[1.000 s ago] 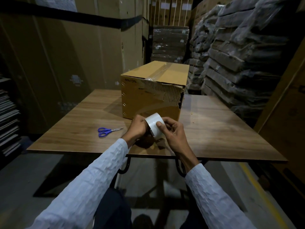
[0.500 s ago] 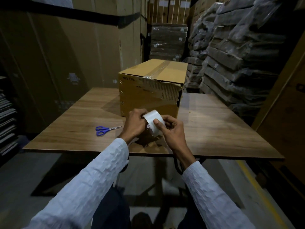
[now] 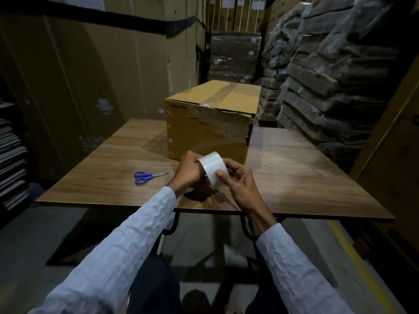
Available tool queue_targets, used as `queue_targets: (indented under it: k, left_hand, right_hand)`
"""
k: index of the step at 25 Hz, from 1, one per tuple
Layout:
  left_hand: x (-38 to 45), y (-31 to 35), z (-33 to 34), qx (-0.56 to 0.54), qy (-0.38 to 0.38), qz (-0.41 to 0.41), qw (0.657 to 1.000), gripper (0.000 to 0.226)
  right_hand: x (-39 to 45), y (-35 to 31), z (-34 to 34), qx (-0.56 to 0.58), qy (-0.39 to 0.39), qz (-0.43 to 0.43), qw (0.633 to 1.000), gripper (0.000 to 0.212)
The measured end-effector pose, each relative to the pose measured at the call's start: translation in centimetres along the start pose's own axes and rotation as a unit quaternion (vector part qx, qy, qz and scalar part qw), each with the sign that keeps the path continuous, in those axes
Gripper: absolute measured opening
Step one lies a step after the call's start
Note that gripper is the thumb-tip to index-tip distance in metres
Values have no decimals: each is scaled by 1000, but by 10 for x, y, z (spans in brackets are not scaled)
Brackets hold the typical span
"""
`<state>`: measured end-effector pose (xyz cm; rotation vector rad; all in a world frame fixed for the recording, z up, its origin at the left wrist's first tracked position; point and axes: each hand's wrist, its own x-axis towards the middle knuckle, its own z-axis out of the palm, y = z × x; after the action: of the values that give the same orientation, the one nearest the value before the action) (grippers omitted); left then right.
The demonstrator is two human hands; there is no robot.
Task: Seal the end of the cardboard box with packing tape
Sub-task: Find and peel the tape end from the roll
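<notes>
Both hands on the tape [image 3: 212, 169]: left hand [image 3: 189, 169] grips the roll, right hand [image 3: 235, 180] thumb picks at its face. The box [image 3: 210, 123] sits dead ahead on the bench [image 3: 294, 177], torn end facing the hands, long axis running away

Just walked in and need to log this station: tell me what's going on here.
A person stands at a wooden table holding a roll of packing tape in both hands. The left hand grips the roll while the right hand has its thumb pressed on the roll's outer face. The cardboard box sits just behind, its near end torn at the right corner. Blue-handled scissors lie untouched on the table to the left.
</notes>
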<state>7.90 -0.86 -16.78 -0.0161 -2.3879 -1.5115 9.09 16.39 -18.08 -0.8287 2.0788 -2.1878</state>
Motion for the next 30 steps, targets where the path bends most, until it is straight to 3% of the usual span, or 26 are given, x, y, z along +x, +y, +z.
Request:
queue_targets:
  k: [4,9,15,18,20,26,30]
  left_hand:
    - [1,-3,0,-29,-19,-37,999,32]
    - [7,-9,-4,46,-12,-7,999,24]
    - [8,-7,2,140,23,35,989,40]
    - [15,-16,4,176,37,10,984,28]
    - [16,-18,5,173,37,0,984,25]
    - [7,-12,3,140,30,22,989,45]
    - [7,-10,-1,120,21,16,992,32]
  right_hand:
    - [2,1,-2,15,-11,10,1000,45]
    - [2,-1,0,70,-41,40,996,42]
    - [5,-11,18,-30,53,80,995,8]
    - [3,-14,20,-27,53,88,994,12]
    - [1,-15,21,-15,54,98,994,15]
    - [-3,-12,25,29,63,118,991,27]
    - [-4,-11,21,65,33,95,993,20]
